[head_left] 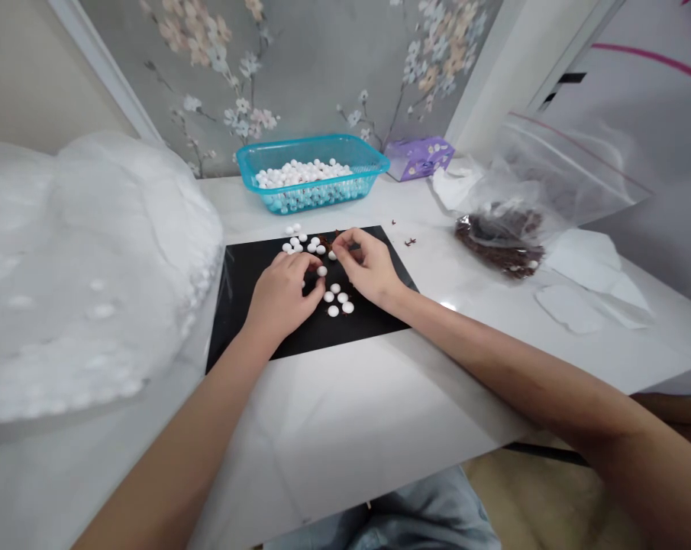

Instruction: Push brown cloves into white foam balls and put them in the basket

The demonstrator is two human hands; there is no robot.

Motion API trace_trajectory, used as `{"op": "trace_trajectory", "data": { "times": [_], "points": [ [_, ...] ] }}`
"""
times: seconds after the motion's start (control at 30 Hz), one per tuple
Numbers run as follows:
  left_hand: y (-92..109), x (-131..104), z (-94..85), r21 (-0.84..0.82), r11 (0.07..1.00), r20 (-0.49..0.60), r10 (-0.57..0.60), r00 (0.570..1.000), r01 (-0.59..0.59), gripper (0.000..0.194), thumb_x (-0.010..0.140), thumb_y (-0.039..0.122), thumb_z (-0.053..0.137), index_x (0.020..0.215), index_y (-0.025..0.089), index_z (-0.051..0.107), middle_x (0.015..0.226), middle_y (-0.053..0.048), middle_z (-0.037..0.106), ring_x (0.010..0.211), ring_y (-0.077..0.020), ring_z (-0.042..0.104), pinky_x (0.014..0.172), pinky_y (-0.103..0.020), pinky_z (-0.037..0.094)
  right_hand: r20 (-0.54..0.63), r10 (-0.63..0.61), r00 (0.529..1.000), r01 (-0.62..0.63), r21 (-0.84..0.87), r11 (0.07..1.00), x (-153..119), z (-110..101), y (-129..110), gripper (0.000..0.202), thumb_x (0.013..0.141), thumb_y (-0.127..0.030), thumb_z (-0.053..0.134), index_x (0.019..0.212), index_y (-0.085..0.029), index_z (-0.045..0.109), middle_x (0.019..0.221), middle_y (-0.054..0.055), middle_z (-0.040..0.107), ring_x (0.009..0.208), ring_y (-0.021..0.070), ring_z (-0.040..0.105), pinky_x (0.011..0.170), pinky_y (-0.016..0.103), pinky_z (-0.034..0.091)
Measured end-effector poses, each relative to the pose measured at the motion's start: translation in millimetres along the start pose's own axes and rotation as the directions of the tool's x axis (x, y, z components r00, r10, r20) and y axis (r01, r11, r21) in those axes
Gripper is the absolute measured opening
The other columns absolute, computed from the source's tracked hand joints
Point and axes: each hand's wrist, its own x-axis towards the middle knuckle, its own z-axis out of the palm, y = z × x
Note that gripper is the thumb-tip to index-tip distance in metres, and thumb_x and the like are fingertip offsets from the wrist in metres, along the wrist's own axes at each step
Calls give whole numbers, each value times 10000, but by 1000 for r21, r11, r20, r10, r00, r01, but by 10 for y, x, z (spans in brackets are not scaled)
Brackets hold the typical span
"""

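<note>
Five smooth, rounded white balls [343, 298], reddish-brown bits showing at the edges of some, lie clustered on a black mat [236, 283] atop a pale table [345, 412]. Above them, the left hand [282, 294] pinches a matching single ball [322, 271] between thumb and forefinger. Fingertips of the right hand [371, 271] draw together beside a dark-red pile [325, 241]; whether they grip anything cannot be told.
</note>
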Motion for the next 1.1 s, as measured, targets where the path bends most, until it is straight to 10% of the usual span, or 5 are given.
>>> {"op": "trace_trajectory", "data": {
  "times": [0.6, 1.1],
  "points": [
    [-37, -21, 5, 32, 997, 48, 64, 997, -66, 271, 797, 255, 477, 955, 205, 693, 903, -63, 656, 885, -236, 536, 739, -373, 449, -20, 104, 994, -103, 53, 993, 23, -8, 7, 88, 794, -268, 483, 772, -184, 498, 747, -15, 520, 546, 73, 445, 515, 212, 376],
    [-149, 34, 20, -407, 869, 69, -279, 958, 282, 459, 631, 248, 665, 1056, 196, 501, 759, 0, 692, 659, -137, 540, 671, -282, 435, 220, -248, 943, 293, -202, 934, -21, 27, 32, 97, 812, -169, 461, 758, -176, 542, 736, 19, 506, 653, 125, 473, 618, 246, 378]
  ]
}}
